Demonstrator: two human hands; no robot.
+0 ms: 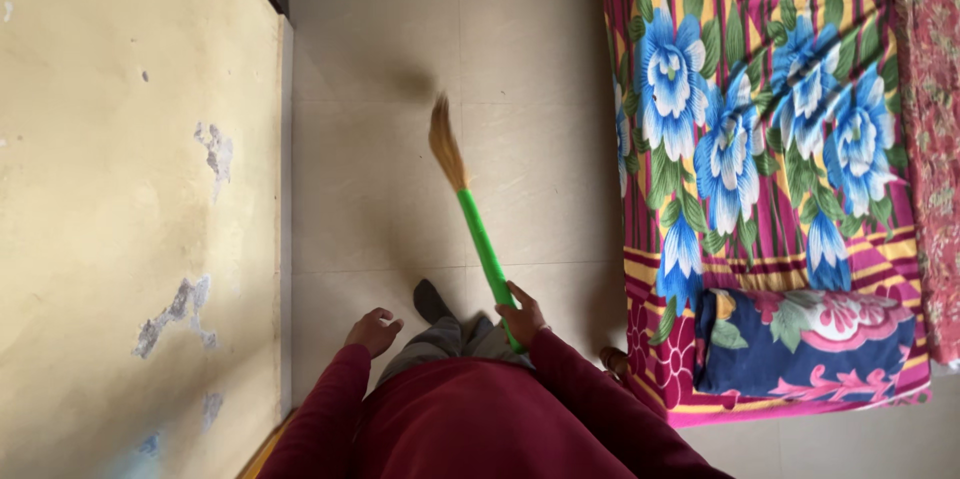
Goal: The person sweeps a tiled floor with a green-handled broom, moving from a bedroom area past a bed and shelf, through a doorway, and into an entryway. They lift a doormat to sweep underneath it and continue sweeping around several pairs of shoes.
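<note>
Where the view drops from the head camera, pale tiled floor (400,139) filling the middle, with a yellow painted wall (130,189) along the left edge, chipped and patched grey in places. To the right, a bed covered by a magenta-and-yellow striped bedsheet (760,89) printed with big blue flowers, and on its lower end a folded navy cloth with pink floral pattern (810,349). Along the far right edge, a strip of reddish patterned fabric (935,139). At the bottom, a maroon-sleeved torso and grey trousers, one dark-socked foot (432,299) planted on the tiles.

Smaller still — a grass broom (470,219) with bright green handle, slanting up and leftward from the body, its tan bristle end blurred over the floor, well apart from the wall and nearer the bed. Right hand (522,317) clamped on the lower end of the green handle, fingers wrapped around it. Left hand (373,331) empty — fingers loosely curled together, hanging over the floor, clear of the broom.
</note>
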